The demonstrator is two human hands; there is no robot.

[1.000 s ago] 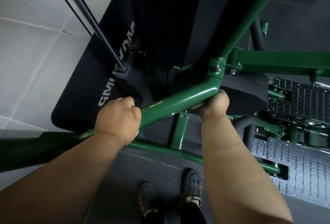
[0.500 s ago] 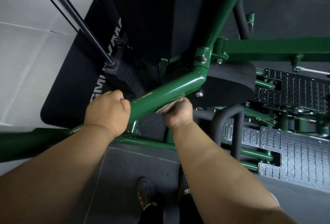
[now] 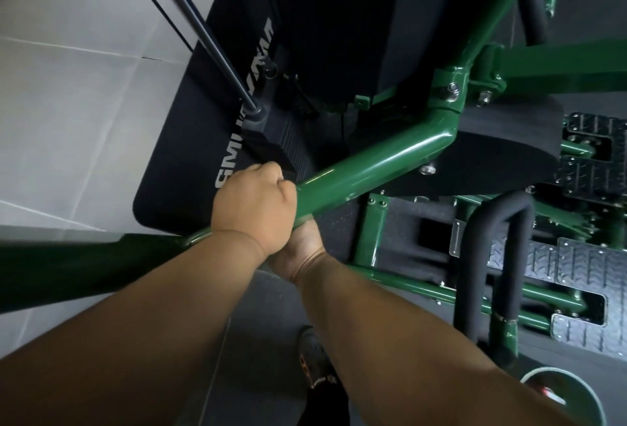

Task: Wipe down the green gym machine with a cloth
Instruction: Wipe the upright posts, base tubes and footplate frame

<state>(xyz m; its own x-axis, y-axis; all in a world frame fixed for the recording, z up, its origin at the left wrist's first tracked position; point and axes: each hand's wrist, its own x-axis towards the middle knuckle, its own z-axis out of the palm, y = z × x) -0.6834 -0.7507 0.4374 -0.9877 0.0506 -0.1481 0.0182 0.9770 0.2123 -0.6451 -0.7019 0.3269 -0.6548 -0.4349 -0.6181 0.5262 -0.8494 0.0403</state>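
Both hands are on the slanted green bar (image 3: 366, 171) of the gym machine, which runs from lower left up to a bolted bend at right. The left hand (image 3: 252, 201) is clenched in a fist over the top of the tube. The right hand (image 3: 298, 252) sits just beneath it, tucked under the bar, palm side up; its fingers are hidden, so its grip can't be judged. The cloth isn't visible. A black foam-padded handle (image 3: 492, 256) stands to the right.
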